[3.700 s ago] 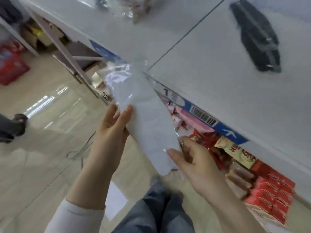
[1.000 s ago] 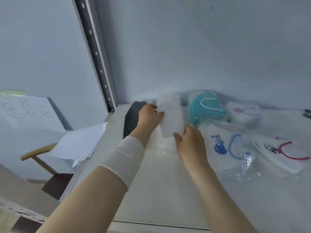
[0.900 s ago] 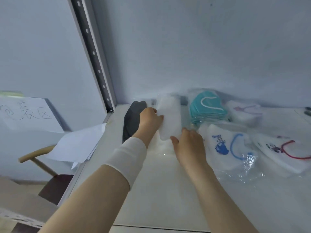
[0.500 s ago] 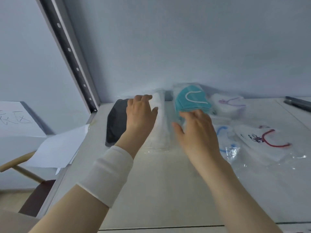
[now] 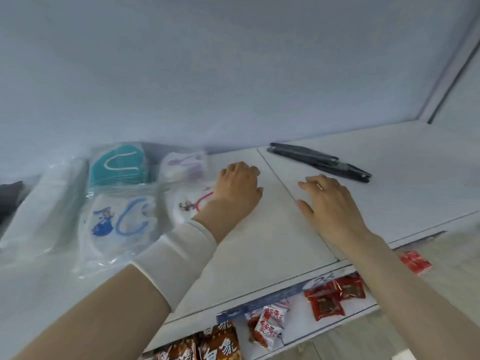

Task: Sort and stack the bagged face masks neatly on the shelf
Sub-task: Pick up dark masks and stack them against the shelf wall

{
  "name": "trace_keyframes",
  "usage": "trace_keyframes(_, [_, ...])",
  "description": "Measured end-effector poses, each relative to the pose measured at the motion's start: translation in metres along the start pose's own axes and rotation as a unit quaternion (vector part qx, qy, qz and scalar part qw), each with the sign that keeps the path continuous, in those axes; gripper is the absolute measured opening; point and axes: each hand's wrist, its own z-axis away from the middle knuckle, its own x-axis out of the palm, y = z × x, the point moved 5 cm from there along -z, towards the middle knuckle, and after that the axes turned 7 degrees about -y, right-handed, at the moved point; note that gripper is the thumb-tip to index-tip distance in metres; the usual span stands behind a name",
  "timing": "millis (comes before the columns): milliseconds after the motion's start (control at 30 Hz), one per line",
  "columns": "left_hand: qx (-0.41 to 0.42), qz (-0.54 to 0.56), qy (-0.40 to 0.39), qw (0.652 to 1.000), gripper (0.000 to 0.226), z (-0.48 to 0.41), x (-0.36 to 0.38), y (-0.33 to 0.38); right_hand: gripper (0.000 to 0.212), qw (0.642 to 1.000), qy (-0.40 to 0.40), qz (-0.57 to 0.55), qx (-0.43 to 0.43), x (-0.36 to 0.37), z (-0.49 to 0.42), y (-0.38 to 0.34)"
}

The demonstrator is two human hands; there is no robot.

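Bagged masks lie on the white shelf (image 5: 259,242). A plain white bagged mask (image 5: 49,201) rests at the left, a teal one (image 5: 118,165) behind it, a white one with blue print (image 5: 117,219) in front, a pale one with purple loops (image 5: 184,165) at the back, and a white one with a red loop (image 5: 187,203) partly under my left wrist. A black bagged mask (image 5: 319,161) lies far right at the back. My left hand (image 5: 239,185) hovers with curled fingers, holding nothing. My right hand (image 5: 327,201) is spread open just short of the black mask.
A dark object (image 5: 9,196) shows at the far left edge. Below the shelf's front edge, a lower shelf carries red snack packets (image 5: 330,294) and brown ones (image 5: 207,344). The grey back wall stands close behind the masks. A seam splits the shelf between my hands.
Both hands let go of the plain white bagged mask, which now lies at the left. They moved right across the shelf toward the black mask, and my view swung right.
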Motion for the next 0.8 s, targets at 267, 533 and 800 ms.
trace_keyframes(267, [-0.033, 0.121, -0.092, 0.988, 0.052, -0.058, 0.064, 0.131, 0.056, 0.992, -0.070, -0.054, 0.089, -0.004, 0.018, 0.167])
trace_keyframes(533, [-0.166, 0.236, -0.049, 0.956, 0.069, -0.127, 0.090, 0.138, 0.067, 0.983, -0.073, -0.161, 0.044, 0.006, -0.056, 0.206])
trace_keyframes(800, [-0.209, 0.325, -0.004, 0.923, 0.070, -0.160, 0.092, 0.134, 0.072, 0.975, -0.189, -0.077, -0.085, 0.036, -0.134, 0.198])
